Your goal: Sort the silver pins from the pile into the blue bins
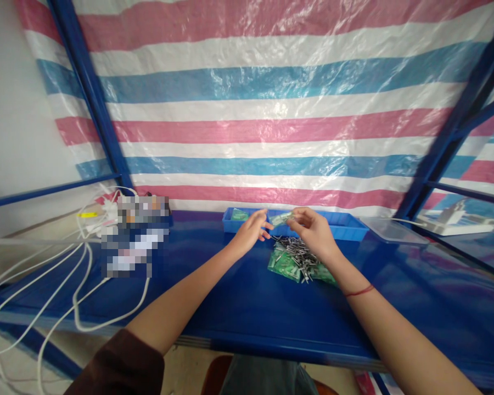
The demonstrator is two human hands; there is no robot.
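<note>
My right hand (313, 229) pinches a small clear, greenish plastic bag (280, 219) above the front of a long blue tray (346, 232). Just left of that bag is my left hand (252, 231), its fingers apart and seemingly holding nothing. Below both hands lies a heap of thin dark metal pieces (301, 253), like pins or screws; their exact kind is too small to tell. Green plastic bags (283, 266) lie under and beside the heap. Another green packet (239, 215) rests in the tray's left end.
Everything stands on a blue metal table (230, 307) with blue uprights on both sides. White cables (77, 307) loop over its left side. A clear plastic lid (395, 230) lies right of the tray, before a white device (456, 219). Striped sheeting (247, 129) hangs behind.
</note>
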